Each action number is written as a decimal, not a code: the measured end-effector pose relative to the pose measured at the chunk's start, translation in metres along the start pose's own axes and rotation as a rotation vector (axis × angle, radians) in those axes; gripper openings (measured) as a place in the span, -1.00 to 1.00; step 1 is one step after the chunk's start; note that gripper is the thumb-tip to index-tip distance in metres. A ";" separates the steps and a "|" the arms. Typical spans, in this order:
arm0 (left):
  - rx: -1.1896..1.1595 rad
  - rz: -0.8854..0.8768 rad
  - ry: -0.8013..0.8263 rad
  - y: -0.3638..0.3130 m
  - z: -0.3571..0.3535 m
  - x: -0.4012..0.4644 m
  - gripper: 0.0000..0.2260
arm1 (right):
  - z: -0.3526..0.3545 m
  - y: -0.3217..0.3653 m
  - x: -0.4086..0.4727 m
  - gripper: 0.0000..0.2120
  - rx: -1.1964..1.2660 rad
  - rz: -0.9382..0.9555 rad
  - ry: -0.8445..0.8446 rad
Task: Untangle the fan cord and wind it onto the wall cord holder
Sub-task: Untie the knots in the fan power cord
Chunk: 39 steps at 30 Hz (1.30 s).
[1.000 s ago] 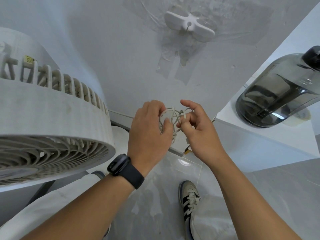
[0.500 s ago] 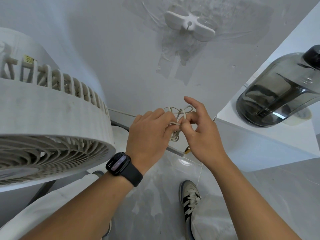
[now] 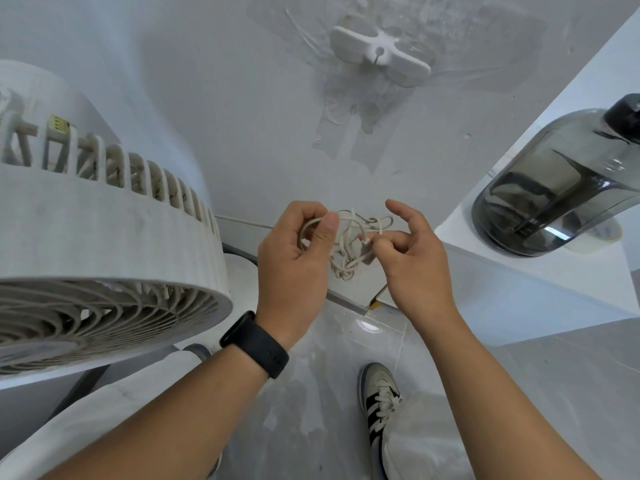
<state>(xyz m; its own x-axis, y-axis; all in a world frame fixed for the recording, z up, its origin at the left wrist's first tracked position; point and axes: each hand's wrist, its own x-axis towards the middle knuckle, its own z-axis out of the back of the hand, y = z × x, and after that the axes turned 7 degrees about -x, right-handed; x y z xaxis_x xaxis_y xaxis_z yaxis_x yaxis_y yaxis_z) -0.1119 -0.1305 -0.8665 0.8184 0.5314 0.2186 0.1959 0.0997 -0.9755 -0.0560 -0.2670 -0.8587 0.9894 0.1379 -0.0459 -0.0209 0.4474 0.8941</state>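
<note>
The pale fan cord (image 3: 349, 237) hung in a knotted tangle of loops. The left hand (image 3: 294, 251) kept its grip curled round loops at nine o'clock; the right hand (image 3: 412, 261) pinched a strand at three.

A smoky grey transparent jug (image 3: 554, 188) with a black cap lies tilted on the white counter (image 3: 540, 271) at right. Patches of clear tape (image 3: 349, 129) cling to the pale wall (image 3: 207, 98). Below, a striped lace-up sneaker (image 3: 379, 407) stands on the glossy grey floor tiles (image 3: 554, 393); a black smartwatch (image 3: 254, 344) circles one wrist
</note>
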 end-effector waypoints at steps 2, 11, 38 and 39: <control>-0.112 0.036 0.012 -0.001 -0.001 0.000 -0.90 | 0.001 -0.003 0.002 -0.56 -0.016 -0.043 -0.031; -0.166 0.000 0.160 -0.004 -0.001 -0.005 -0.89 | -0.005 -0.015 0.002 -0.77 -0.238 -0.184 0.137; 0.538 -0.114 0.319 0.022 -0.001 -0.005 -0.88 | 0.005 0.003 -0.002 -0.86 0.267 -0.153 0.156; 0.546 -0.133 0.327 0.022 -0.001 -0.005 -0.88 | 0.002 0.003 -0.003 -0.86 0.225 -0.144 0.176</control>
<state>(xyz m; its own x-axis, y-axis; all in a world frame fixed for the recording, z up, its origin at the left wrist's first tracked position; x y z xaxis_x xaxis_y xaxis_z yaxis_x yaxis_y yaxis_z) -0.1115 -0.1314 -0.8893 0.9452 0.2102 0.2498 0.0746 0.6058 -0.7921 -0.0589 -0.2680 -0.8554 0.9395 0.2464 -0.2382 0.1698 0.2691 0.9480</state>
